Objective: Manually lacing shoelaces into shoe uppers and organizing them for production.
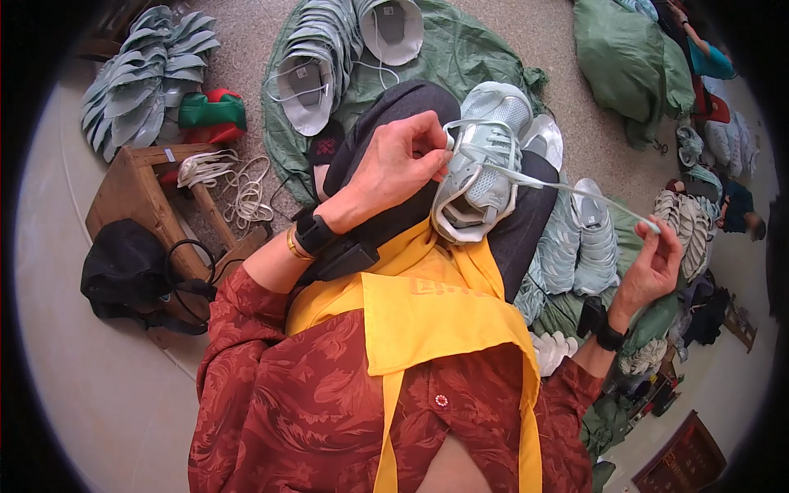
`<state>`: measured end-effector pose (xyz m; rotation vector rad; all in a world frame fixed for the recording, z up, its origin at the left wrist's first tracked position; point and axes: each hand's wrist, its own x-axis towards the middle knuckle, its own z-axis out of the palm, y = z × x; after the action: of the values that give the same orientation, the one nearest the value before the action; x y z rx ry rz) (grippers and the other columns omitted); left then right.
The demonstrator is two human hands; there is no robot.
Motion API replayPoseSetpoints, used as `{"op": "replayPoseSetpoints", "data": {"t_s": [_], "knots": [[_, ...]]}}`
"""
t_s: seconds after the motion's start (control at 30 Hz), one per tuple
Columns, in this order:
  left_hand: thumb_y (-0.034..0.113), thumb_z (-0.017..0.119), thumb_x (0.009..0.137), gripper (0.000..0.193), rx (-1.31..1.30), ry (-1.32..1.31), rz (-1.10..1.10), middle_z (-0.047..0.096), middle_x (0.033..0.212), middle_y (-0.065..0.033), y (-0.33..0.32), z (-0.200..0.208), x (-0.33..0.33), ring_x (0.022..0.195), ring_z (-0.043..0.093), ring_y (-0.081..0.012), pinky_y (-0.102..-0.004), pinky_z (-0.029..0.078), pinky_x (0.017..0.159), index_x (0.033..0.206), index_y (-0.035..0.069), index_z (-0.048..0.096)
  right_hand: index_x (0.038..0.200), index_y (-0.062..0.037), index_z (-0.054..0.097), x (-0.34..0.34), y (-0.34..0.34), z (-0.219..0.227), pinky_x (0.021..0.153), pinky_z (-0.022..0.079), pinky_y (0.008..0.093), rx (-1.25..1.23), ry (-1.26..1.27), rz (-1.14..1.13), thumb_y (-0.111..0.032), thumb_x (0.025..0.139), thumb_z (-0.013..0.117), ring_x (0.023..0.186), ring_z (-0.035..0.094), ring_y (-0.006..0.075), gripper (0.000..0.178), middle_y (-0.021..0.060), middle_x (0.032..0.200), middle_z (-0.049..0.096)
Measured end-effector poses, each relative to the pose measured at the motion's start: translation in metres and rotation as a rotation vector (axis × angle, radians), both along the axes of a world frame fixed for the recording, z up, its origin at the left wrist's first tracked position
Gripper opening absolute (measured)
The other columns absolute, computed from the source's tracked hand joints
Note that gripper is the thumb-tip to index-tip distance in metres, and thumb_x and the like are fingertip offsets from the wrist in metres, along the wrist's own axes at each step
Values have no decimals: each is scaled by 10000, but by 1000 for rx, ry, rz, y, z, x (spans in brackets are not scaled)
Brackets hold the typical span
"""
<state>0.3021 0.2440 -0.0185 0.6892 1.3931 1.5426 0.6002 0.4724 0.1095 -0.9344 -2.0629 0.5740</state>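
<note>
A pale grey-green sneaker [486, 195] rests on my lap, its toe pointing away from me. The light shoelace [588, 191] is partly threaded through its eyelets. My left hand [401, 156] is closed in a pinch on the lace at the left side of the shoe's tongue. Out to the right, my right hand [653, 267] pinches the lace near its other end, and the stretch between shoe and hand is drawn out nearly straight. My knees and a yellow apron [444, 320] lie beneath the shoe.
Nested rows of sneakers stand on a green sheet [460, 41] ahead, with more pale sneakers [596, 246] at my right. Left are a wooden stool [136, 193], a bundle of white laces [246, 193], a black bag [123, 267] and stacked shoe pieces [136, 99]. Other people sit far right.
</note>
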Motion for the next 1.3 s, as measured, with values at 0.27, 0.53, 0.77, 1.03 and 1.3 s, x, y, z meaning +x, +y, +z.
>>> {"op": "replayPoseSetpoints", "data": {"t_s": [0.27,0.53,0.77,1.03,1.3], "knots": [[-3,635,923,96,-21,383,23,628,764,-17,5,17,-17,728,658,-77,-234,557,664,884,-18,548,1137,49,628,28,-3,-30,855,595,314,-66,-47,-84,81,971,573,943,705,191,179,146,1103,711],[-47,645,884,107,239,832,114,573,767,-49,13,56,-49,661,570,-93,-251,478,591,914,-19,546,1121,56,628,35,5,-47,819,622,315,-137,-34,-80,77,970,573,923,703,178,162,134,1075,710],[-55,654,872,86,335,1193,288,601,815,-113,5,86,-58,674,607,-232,-313,494,603,920,-21,591,1118,54,634,39,10,-51,800,619,305,-152,-25,-109,72,968,583,868,707,167,160,127,1058,710],[-121,684,778,212,378,1441,497,642,900,-106,-43,94,-80,726,638,-275,-323,519,632,937,10,634,1094,44,656,53,11,-58,797,607,287,-89,-46,-180,72,956,600,837,709,150,152,106,1020,711],[-159,685,758,244,251,1409,477,659,902,-130,-73,86,-57,753,656,-286,-336,537,671,931,-1,615,1105,42,652,58,-6,-57,784,595,292,43,19,-187,87,936,612,828,700,169,179,106,1027,702]]}}
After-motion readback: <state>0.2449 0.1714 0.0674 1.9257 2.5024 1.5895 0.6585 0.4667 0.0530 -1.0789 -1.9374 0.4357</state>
